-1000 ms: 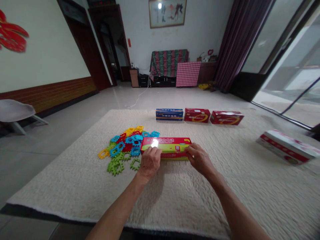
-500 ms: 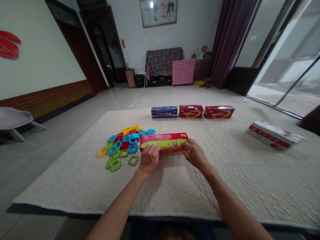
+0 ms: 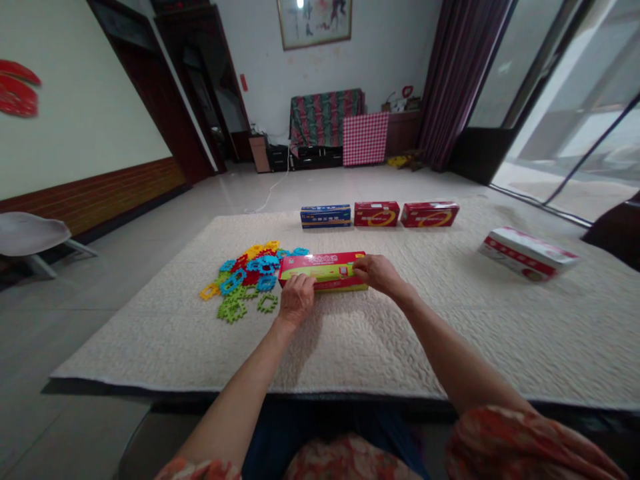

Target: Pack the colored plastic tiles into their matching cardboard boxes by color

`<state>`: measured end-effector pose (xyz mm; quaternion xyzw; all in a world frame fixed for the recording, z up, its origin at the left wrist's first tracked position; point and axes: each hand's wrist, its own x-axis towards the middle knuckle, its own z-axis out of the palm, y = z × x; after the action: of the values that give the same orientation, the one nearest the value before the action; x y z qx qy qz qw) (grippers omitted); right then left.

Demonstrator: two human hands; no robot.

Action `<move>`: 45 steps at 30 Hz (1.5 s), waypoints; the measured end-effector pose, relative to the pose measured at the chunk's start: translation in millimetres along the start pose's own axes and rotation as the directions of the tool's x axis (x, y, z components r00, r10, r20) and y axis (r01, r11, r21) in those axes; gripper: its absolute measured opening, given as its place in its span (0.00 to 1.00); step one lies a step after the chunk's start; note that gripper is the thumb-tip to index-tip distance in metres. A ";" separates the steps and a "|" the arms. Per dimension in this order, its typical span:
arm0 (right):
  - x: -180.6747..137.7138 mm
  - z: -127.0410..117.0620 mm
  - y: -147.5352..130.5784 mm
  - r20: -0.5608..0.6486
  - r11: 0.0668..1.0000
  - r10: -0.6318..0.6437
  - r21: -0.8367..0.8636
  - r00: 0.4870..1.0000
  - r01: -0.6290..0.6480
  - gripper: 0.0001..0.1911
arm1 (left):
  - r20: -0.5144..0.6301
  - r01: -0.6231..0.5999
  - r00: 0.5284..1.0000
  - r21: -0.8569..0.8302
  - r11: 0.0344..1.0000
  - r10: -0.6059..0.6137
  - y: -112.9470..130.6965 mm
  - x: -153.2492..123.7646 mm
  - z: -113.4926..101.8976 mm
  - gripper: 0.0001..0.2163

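Observation:
A red and yellow-green battery box (image 3: 327,272) lies lengthwise on the quilted cover in front of me. My left hand (image 3: 299,299) grips its left front, with the fingers bent over the upper edge. My right hand (image 3: 377,272) is closed at the right end, its fingertips pressed together on the green face; the exact grip is partly hidden. Just left of the box is a loose heap of toothed plastic building pieces (image 3: 250,273) in blue, red, yellow and green. One green square piece (image 3: 267,303) lies apart at the heap's front.
Behind, a blue box (image 3: 326,217) and two red boxes (image 3: 377,215), (image 3: 430,215) stand in a row. A white and red box (image 3: 527,253) lies at the right. The cream quilted cover (image 3: 350,353) spans the table, whose edge is near me.
My right hand has shifted from the box's right end onto its front face, slightly leftward. My left hand stays on the box. The camera view has tilted down a little.

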<state>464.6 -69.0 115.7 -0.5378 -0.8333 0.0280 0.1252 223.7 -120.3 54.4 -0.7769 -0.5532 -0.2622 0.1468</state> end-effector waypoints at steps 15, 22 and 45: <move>34.9 -33.1 -8.0 0.258 0.963 -0.105 -0.217 0.960 0.163 0.28 | 0.007 -0.012 1.000 -0.044 0.999 0.012 -3.6 5.6 0.4 0.10; 37.6 -27.9 -13.3 0.233 0.951 -0.148 -0.233 0.961 0.203 0.26 | -0.071 -0.009 0.997 -0.070 0.998 0.004 -3.5 -0.2 7.5 0.11; 50.6 -15.4 0.9 0.261 0.943 -0.245 -0.160 0.934 0.292 0.17 | -0.263 -0.042 0.965 -0.155 0.987 0.000 -4.9 -9.8 24.2 0.12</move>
<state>449.4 -24.3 139.5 -0.4208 -0.9067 -0.0076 -0.0260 222.5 -113.8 28.7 -0.7503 -0.4981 -0.4045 0.1592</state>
